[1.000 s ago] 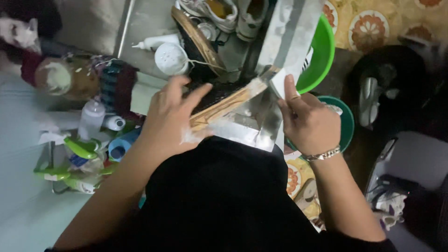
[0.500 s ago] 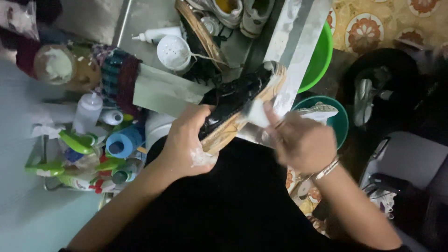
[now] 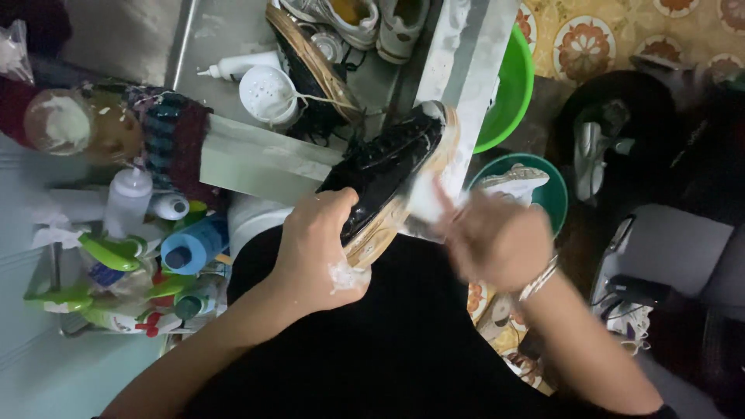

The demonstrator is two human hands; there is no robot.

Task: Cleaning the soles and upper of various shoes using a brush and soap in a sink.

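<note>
Two hands are engaged: left hand (image 3: 318, 252), fingers curled, grips the black shoe (image 3: 384, 174) at centre; right hand (image 3: 493, 237) is blurred, fingers pinching a white sponge (image 3: 427, 198) against its sole. Farther, green basin (image 3: 508, 93), white sneakers (image 3: 365, 19).

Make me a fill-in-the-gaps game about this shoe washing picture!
1. The left hand holds a shiny ____ shoe.
2. The blurred right hand wears a ____ on its wrist.
3. The bright green basin lies to the ____ of the shoe.

Missing words: black; bracelet; right
</note>
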